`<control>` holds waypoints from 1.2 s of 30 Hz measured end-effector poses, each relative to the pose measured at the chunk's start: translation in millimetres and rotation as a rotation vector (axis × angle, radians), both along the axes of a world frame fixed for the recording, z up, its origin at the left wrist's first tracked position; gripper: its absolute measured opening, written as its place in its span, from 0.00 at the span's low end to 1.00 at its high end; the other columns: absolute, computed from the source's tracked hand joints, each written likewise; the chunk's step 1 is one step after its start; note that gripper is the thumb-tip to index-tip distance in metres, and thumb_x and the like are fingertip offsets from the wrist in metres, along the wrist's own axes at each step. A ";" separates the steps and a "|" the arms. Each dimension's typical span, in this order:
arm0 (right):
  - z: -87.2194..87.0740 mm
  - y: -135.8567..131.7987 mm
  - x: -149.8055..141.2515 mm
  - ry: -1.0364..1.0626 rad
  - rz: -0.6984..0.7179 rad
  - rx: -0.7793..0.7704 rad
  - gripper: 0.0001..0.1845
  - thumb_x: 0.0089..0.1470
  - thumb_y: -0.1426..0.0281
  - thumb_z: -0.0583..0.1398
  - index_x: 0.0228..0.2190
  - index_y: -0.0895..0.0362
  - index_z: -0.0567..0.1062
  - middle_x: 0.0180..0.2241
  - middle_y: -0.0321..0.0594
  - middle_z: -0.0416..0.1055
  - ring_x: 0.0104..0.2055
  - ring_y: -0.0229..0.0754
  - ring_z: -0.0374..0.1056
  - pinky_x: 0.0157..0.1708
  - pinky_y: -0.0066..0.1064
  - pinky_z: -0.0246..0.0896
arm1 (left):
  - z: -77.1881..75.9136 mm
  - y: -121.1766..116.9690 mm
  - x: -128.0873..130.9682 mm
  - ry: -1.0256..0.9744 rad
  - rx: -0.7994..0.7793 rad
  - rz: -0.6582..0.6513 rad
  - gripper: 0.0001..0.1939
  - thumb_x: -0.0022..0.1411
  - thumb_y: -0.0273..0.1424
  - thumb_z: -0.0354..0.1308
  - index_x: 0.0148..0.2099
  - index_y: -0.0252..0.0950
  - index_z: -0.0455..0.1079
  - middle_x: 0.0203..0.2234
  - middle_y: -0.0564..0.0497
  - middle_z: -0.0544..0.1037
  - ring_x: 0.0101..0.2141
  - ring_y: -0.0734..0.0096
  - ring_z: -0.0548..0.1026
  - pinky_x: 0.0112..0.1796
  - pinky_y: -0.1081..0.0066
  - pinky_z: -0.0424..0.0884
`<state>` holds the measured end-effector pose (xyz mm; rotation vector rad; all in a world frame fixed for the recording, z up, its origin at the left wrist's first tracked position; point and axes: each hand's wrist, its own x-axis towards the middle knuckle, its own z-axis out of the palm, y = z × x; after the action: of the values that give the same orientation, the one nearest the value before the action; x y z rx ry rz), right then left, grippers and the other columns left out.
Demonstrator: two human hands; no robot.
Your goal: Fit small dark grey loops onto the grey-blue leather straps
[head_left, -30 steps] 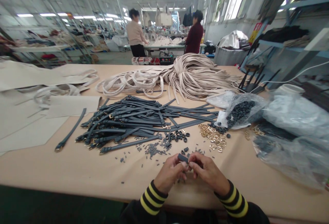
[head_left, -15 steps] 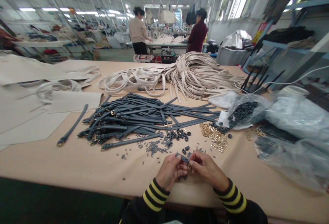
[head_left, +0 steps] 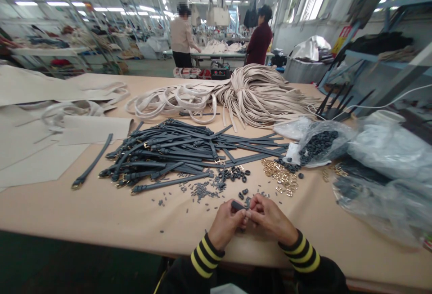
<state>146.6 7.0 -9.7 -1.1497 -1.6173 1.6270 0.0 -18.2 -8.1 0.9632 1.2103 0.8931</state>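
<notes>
My left hand (head_left: 226, 224) and my right hand (head_left: 270, 219) meet above the front edge of the tan-covered table (head_left: 84, 208). Together they pinch a small dark grey strap piece (head_left: 238, 205), and its end sticks out to the left of my fingers. Just beyond my fingertips lie scattered small dark grey keepers (head_left: 200, 191). Farther up sits a heap of dark grey buckled belts (head_left: 175, 154). To its right are loose gold buckles (head_left: 280, 175) and black rings (head_left: 232, 175).
A clear plastic bag of black rings (head_left: 319, 145) and more plastic bags (head_left: 384, 159) lie at the right. A big bundle of beige straps (head_left: 259, 96) lies behind the belts, with cream panels (head_left: 94, 130) at the left. Two co-workers stand at a far table.
The small grey piece has turned in my fingers, its end now pointing left. My hands sit slightly farther up the table, and the view has tilted a little.
</notes>
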 end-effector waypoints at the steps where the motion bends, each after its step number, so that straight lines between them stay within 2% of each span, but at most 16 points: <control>1: -1.3 0.5 0.0 0.014 -0.004 -0.018 0.12 0.48 0.64 0.59 0.26 0.56 0.60 0.18 0.30 0.65 0.18 0.34 0.63 0.18 0.25 0.58 | 0.0 -0.3 0.2 -0.001 0.000 -0.007 0.12 0.50 0.35 0.56 0.29 0.32 0.60 0.17 0.56 0.68 0.18 0.80 0.66 0.22 0.76 0.65; 7: -8.5 1.0 -0.3 0.099 -0.048 -0.122 0.15 0.45 0.62 0.61 0.25 0.56 0.60 0.17 0.31 0.68 0.18 0.34 0.64 0.18 0.25 0.60 | 3.3 -1.5 1.5 0.019 0.119 0.001 0.09 0.53 0.34 0.52 0.31 0.33 0.60 0.20 0.56 0.68 0.21 0.78 0.67 0.25 0.76 0.64; 13: -2.1 -1.6 2.5 0.109 0.018 -0.270 0.14 0.46 0.61 0.60 0.25 0.58 0.62 0.20 0.34 0.70 0.19 0.33 0.65 0.18 0.25 0.59 | -2.3 -2.4 -1.7 0.212 0.197 -0.002 0.04 0.55 0.31 0.49 0.31 0.35 0.58 0.21 0.56 0.65 0.22 0.77 0.65 0.26 0.74 0.63; 17: -4.0 0.5 -0.5 0.019 0.000 -0.217 0.14 0.46 0.60 0.59 0.24 0.58 0.63 0.18 0.33 0.68 0.17 0.32 0.62 0.15 0.23 0.55 | -0.3 -9.5 2.8 0.443 0.321 -0.008 0.05 0.57 0.30 0.45 0.32 0.35 0.59 0.23 0.53 0.65 0.26 0.73 0.65 0.31 0.70 0.63; 19: -5.7 1.9 -0.3 -0.001 -0.030 -0.166 0.13 0.46 0.61 0.58 0.24 0.58 0.63 0.17 0.31 0.66 0.16 0.32 0.60 0.14 0.22 0.51 | 4.5 -12.8 2.8 0.460 0.367 -0.016 0.08 0.59 0.31 0.43 0.34 0.35 0.61 0.27 0.50 0.66 0.30 0.71 0.65 0.34 0.67 0.64; 22: -4.9 3.4 4.8 0.019 -0.023 -0.097 0.12 0.47 0.64 0.58 0.23 0.58 0.62 0.17 0.30 0.64 0.16 0.30 0.58 0.15 0.22 0.50 | 14.5 -14.8 -6.7 0.206 0.283 -0.106 0.13 0.59 0.34 0.43 0.41 0.34 0.64 0.38 0.44 0.66 0.36 0.69 0.67 0.37 0.66 0.67; 26: 2.9 4.2 13.7 0.066 0.103 -0.106 0.10 0.48 0.66 0.58 0.25 0.59 0.63 0.17 0.30 0.63 0.18 0.30 0.58 0.16 0.22 0.52 | 25.0 -11.6 -27.9 -0.303 -0.021 -0.296 0.15 0.56 0.37 0.51 0.43 0.34 0.68 0.51 0.43 0.59 0.38 0.69 0.69 0.39 0.67 0.69; 28: 6.6 3.9 15.0 0.066 0.160 -0.116 0.09 0.48 0.66 0.58 0.26 0.59 0.64 0.18 0.30 0.63 0.18 0.30 0.58 0.16 0.22 0.52 | 23.6 -9.3 -31.9 -0.414 -0.070 -0.317 0.13 0.54 0.36 0.54 0.39 0.32 0.69 0.48 0.44 0.63 0.36 0.73 0.70 0.37 0.70 0.69; 30: 9.1 2.9 13.9 0.060 0.200 -0.101 0.08 0.48 0.67 0.58 0.26 0.59 0.64 0.18 0.30 0.63 0.18 0.31 0.58 0.16 0.22 0.53 | 16.8 -7.8 -28.4 -0.433 -0.056 -0.284 0.11 0.53 0.35 0.57 0.35 0.31 0.67 0.36 0.47 0.70 0.30 0.77 0.70 0.32 0.74 0.69; 32: 10.7 1.6 11.8 0.056 0.225 -0.076 0.07 0.49 0.69 0.58 0.26 0.59 0.65 0.18 0.30 0.63 0.18 0.31 0.59 0.17 0.22 0.53 | 7.2 -7.1 -20.5 -0.429 -0.031 -0.228 0.12 0.51 0.35 0.59 0.34 0.32 0.63 0.26 0.52 0.70 0.25 0.79 0.69 0.26 0.77 0.67; 36: 11.3 0.0 8.4 0.013 0.216 -0.022 0.07 0.49 0.68 0.58 0.25 0.58 0.65 0.18 0.30 0.63 0.18 0.32 0.60 0.17 0.22 0.52 | -5.3 -6.9 -7.7 -0.402 -0.042 -0.209 0.18 0.48 0.38 0.61 0.35 0.34 0.58 0.28 0.52 0.70 0.24 0.77 0.70 0.21 0.78 0.65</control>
<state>154.9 7.0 1.6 -1.0015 -1.7697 1.7859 -7.7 -25.1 -13.4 0.8111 0.7685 0.8417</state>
